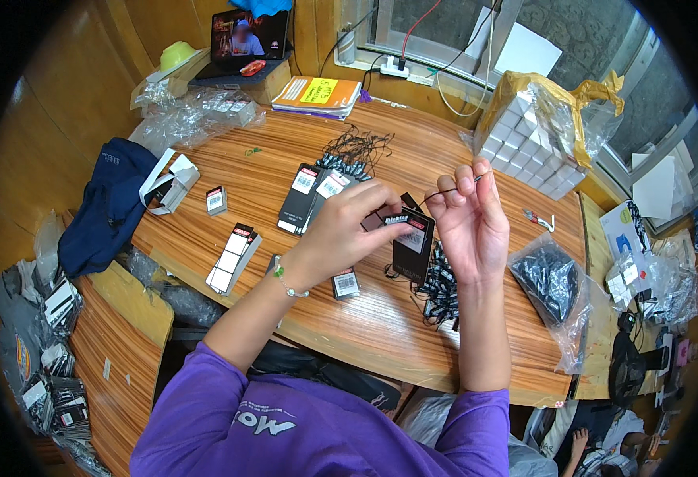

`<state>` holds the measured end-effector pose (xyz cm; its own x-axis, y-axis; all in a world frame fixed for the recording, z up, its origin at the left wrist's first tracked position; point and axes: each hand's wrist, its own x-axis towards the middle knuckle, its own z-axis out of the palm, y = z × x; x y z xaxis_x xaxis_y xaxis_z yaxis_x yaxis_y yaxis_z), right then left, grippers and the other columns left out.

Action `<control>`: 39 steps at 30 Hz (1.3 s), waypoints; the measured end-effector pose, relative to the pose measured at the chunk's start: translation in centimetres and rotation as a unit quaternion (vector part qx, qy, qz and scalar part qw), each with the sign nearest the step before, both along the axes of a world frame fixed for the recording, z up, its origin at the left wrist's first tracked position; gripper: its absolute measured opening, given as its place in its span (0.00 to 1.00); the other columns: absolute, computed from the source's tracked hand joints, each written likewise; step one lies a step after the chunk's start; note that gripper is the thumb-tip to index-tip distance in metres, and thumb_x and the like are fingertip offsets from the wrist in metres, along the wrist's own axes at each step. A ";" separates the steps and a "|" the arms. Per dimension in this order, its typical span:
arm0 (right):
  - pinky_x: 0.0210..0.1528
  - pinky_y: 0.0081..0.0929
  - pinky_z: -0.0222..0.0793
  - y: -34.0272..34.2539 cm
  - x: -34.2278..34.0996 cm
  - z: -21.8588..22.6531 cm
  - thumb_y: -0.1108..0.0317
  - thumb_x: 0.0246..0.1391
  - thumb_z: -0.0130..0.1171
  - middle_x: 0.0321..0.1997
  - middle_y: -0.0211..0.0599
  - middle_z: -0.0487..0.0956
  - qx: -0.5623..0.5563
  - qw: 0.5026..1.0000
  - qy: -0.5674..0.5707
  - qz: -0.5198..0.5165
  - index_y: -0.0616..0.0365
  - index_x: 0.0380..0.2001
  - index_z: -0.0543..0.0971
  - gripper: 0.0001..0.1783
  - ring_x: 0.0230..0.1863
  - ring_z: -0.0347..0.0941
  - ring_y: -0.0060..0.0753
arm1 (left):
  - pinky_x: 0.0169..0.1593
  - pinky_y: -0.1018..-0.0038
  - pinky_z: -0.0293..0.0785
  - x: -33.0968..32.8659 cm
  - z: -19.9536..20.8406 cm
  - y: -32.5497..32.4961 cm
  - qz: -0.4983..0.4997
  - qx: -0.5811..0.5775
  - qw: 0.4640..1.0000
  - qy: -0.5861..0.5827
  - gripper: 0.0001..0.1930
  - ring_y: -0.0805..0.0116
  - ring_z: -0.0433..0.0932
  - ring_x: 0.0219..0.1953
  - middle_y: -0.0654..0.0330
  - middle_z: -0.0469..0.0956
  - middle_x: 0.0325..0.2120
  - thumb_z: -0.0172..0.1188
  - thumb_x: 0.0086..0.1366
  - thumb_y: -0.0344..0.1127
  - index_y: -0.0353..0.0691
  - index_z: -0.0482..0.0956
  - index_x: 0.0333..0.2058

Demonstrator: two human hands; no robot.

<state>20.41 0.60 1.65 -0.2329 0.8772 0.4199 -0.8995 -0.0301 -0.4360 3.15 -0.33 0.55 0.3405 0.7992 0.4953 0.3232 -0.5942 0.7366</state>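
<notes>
My left hand (337,230), with a bracelet at its wrist, pinches a black hang tag (412,258) with a white barcode label and a red mark. To its right my right hand (476,226) is raised, palm toward me, and pinches a thin dark cord (444,191) between thumb and fingertips. The cord runs toward the tag; how they join is hidden by my fingers. Below the tag lies a heap of black cords with small dark toggles (439,290). Stacks of black tags (297,199) lie beyond my left hand, beside another corded bundle (357,151).
Near the left lie white-labelled tags (226,266), a small tag stack (216,200) and a navy cloth bag (106,203). A plastic bag of black cords (551,278) sits at right, pliers (538,219) beyond. White boxes (527,139), notebooks (315,97) and a laptop (245,40) stand at the back.
</notes>
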 end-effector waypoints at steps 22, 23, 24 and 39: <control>0.32 0.16 0.66 -1.4 -0.6 1.0 0.77 0.51 0.54 0.23 0.33 0.76 0.083 0.852 -0.483 -0.186 0.63 0.33 0.68 0.06 0.28 0.72 0.18 | 0.27 0.78 0.68 -1.4 1.6 0.1 0.069 0.079 0.994 -0.039 0.10 0.72 0.72 0.22 0.60 0.76 0.21 0.69 0.43 0.32 0.37 0.81 0.26; 0.32 0.16 0.66 -1.4 -0.6 1.0 0.77 0.51 0.54 0.23 0.33 0.76 0.078 0.855 -0.479 -0.182 0.63 0.33 0.68 0.06 0.28 0.72 0.18 | 0.27 0.78 0.68 -1.4 1.7 0.2 0.070 0.076 0.994 -0.037 0.10 0.72 0.72 0.22 0.60 0.76 0.21 0.69 0.43 0.33 0.37 0.81 0.26; 0.32 0.15 0.66 -1.4 -0.5 1.0 0.77 0.51 0.54 0.23 0.33 0.76 0.073 0.859 -0.475 -0.178 0.63 0.32 0.68 0.06 0.28 0.72 0.18 | 0.27 0.78 0.68 -1.3 1.7 0.2 0.068 0.078 0.994 -0.038 0.10 0.72 0.72 0.22 0.60 0.76 0.21 0.69 0.43 0.33 0.37 0.81 0.26; 0.33 0.17 0.69 -0.8 -0.3 0.6 0.76 0.52 0.56 0.26 0.36 0.78 0.034 0.917 -0.397 -0.019 0.60 0.32 0.67 0.08 0.29 0.74 0.21 | 0.28 0.80 0.68 -2.3 1.7 0.3 0.003 -0.005 0.999 -0.047 0.08 0.76 0.74 0.23 0.62 0.77 0.20 0.69 0.45 0.31 0.36 0.81 0.25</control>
<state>20.06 -0.25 2.22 -0.4592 0.8690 0.1843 -0.2966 0.0456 -0.9539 0.80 -0.02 2.30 0.2870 0.8064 0.5171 0.2558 -0.5847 0.7698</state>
